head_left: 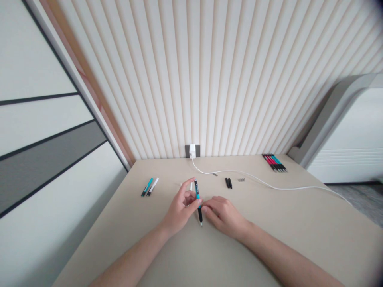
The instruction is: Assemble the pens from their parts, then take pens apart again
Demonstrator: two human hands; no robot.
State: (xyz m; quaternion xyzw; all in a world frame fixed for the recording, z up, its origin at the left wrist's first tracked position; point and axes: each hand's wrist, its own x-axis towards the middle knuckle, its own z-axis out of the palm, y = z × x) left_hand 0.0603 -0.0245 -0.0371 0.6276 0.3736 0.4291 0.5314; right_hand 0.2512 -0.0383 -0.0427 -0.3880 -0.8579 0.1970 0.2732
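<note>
My left hand (182, 207) grips a teal and black pen (198, 194) between thumb and fingers, above the middle of the beige desk (299, 227). The pen's thin tip points toward me. My right hand (223, 215) lies just to the right, its fingertips against the pen's lower barrel. A small white pen part (190, 186) partly shows behind my left fingers. Farther left lie a teal pen barrel (147, 187) and a white pen barrel (152, 186). Two black pen parts (228, 183) and small metal pieces (241, 179) lie beyond my right hand.
Several assembled pens (274, 162) lie in a row at the desk's far right corner. A white cable (254, 179) runs across the desk from a wall charger (192, 151). A pleated wall stands behind the desk, with a white cabinet (344, 135) at right.
</note>
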